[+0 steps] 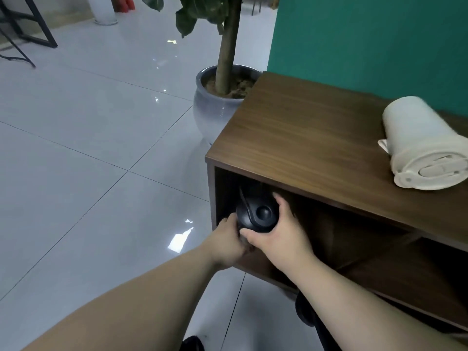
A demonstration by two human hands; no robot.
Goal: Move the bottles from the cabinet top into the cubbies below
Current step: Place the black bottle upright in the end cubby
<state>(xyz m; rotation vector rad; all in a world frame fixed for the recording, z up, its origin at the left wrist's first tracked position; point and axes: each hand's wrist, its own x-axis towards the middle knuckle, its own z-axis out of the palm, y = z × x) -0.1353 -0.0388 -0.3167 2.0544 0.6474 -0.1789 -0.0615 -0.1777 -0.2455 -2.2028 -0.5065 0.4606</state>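
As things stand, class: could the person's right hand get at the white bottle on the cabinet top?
Probably yes, but not at once. The right hand shares a grip on the black bottle with the left hand in the cubby. Nothing stands between it and the white bottle, alone on the cabinet top.

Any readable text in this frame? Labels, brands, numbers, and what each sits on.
None readable.
Black bottle, held by the left hand and right hand at the mouth of the left cubby: no label showing.
White bottle on the cabinet top: moulded lid details only, no lettering legible.
Grey plant pot: plain.
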